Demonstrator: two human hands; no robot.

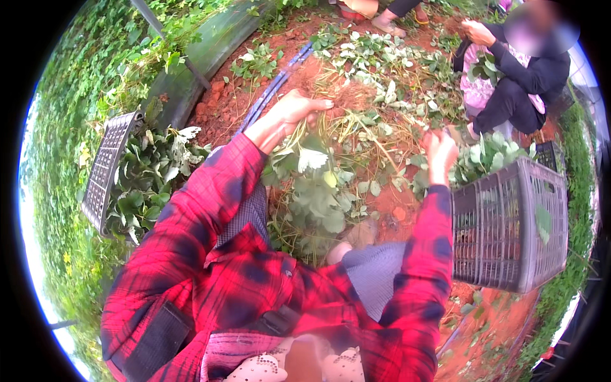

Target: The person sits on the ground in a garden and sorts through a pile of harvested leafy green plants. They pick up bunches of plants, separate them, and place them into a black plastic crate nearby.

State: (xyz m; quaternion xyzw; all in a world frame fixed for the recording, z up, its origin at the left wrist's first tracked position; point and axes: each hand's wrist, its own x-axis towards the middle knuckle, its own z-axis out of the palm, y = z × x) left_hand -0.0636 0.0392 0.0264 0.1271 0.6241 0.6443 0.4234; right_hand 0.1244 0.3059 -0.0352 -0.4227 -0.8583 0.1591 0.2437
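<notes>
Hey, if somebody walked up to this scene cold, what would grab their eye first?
Probably the red plaid sleeves filling the lower middle, with the left hand and right hand reaching into a pile of leafy green plants on red soil. Next, the grey plastic crate at the right with leaves showing above its rim, and another crate tipped on its side at the left. A second person in dark clothes crouches at the upper right.

I see a grey plastic crate point(509, 229) with matt, ribbed mesh walls, and a second crate point(105, 169) of the same plastic. My sleeves point(210, 210) are soft checked cloth, red and black. The soil point(394, 207) looks rough and crumbly, the leaves point(318, 197) matt green.
</notes>
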